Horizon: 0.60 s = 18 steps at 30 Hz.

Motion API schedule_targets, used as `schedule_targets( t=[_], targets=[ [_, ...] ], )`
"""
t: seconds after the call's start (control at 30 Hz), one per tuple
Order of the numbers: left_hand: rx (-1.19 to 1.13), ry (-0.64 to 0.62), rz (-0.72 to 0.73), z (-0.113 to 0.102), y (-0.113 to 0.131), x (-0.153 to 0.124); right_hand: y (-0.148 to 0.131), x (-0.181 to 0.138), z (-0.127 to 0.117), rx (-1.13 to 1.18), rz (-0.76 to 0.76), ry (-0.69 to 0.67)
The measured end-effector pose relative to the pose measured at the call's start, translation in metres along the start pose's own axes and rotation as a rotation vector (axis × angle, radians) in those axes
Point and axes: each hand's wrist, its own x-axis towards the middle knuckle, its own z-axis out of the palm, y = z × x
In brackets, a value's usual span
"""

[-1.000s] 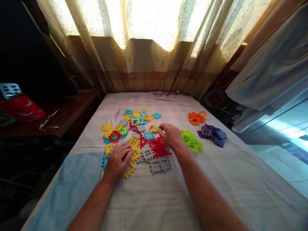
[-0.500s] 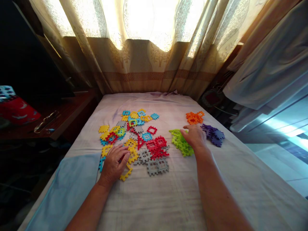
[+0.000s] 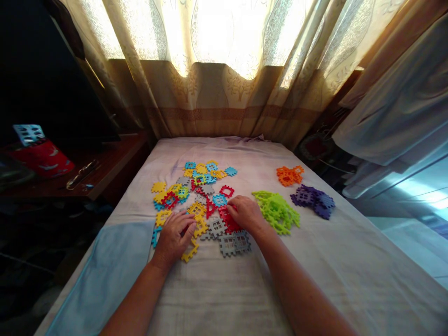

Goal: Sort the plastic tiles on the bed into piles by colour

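My right hand [image 3: 247, 213] is over the red interlocking plastic tiles [image 3: 227, 223], fingers bent down and drawn together on them. Its palm hides part of that stack. My left hand [image 3: 175, 233] rests with loosely curved, parted fingers on the yellow window tiles [image 3: 198, 212], holding nothing that I can see. Grey window tiles [image 3: 229, 245] lie just in front of the red ones. A blue window tile [image 3: 220, 200] and a red open frame [image 3: 227, 191] sit beyond my right fingertips. To the right of that hand is a heap of lime-green tiles [image 3: 278, 212].
Orange tiles [image 3: 290, 175] and purple tiles [image 3: 314, 200] form separate piles on the right of the sheet-covered bed [image 3: 217, 298]. Mixed blue and yellow tiles [image 3: 206, 171] lie farther back. A light-blue cloth [image 3: 108, 270] covers the left edge, beside a dark wooden cabinet [image 3: 115, 163].
My right hand has moved left from the lime-green heap to the red tiles. The green heap looks larger and more spread. My left hand stays in place; the view has shifted slightly.
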Motion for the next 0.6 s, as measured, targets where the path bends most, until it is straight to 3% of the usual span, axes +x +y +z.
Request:
schedule_targets(
  t=[0.2, 0.47, 0.6],
  targets=[
    [-0.010, 0.006, -0.013, 0.000, 0.002, -0.001, -0.012, 0.012, 0.000, -0.009, -0.010, 0.015],
    [-0.016, 0.008, -0.019, 0.001, 0.002, -0.001, -0.056, 0.081, 0.014, 0.008, -0.085, 0.129],
    [-0.011, -0.002, -0.012, 0.000, 0.002, 0.000, -0.073, 0.104, 0.021, -0.032, -0.042, 0.085]
  ],
)
